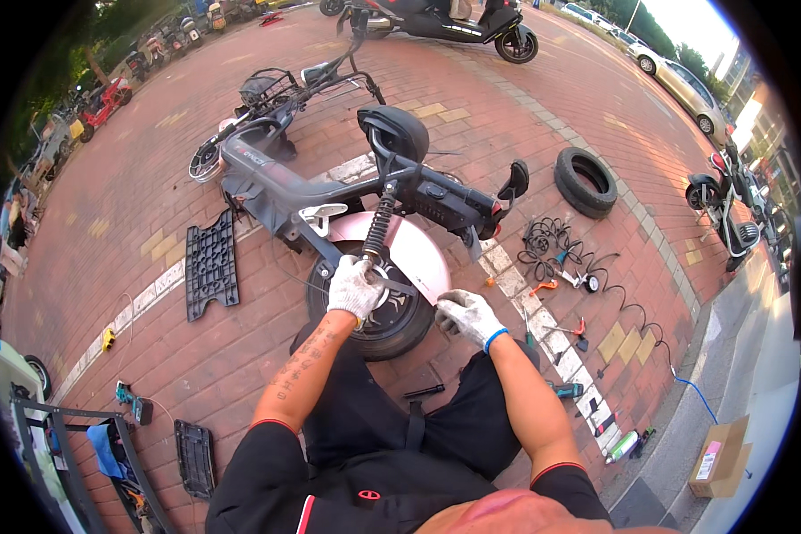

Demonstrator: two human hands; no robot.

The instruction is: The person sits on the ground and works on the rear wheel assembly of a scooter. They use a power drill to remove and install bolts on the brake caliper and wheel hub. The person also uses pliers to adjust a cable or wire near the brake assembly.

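Scooter [280,178] lying on its side on brick pavement [151,347], inward of the kerb edge [707,334]. The left hand [356,289] curls over the rear wheel [392,345], the right hand [469,316] at the pink fender's [416,254] rim; neither grip is clear. A rocking frame could pinch fingers.

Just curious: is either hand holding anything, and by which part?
Cannot tell: the left hand is by the shock absorber at its lower end, the right hand by the pink fender at its lower edge.
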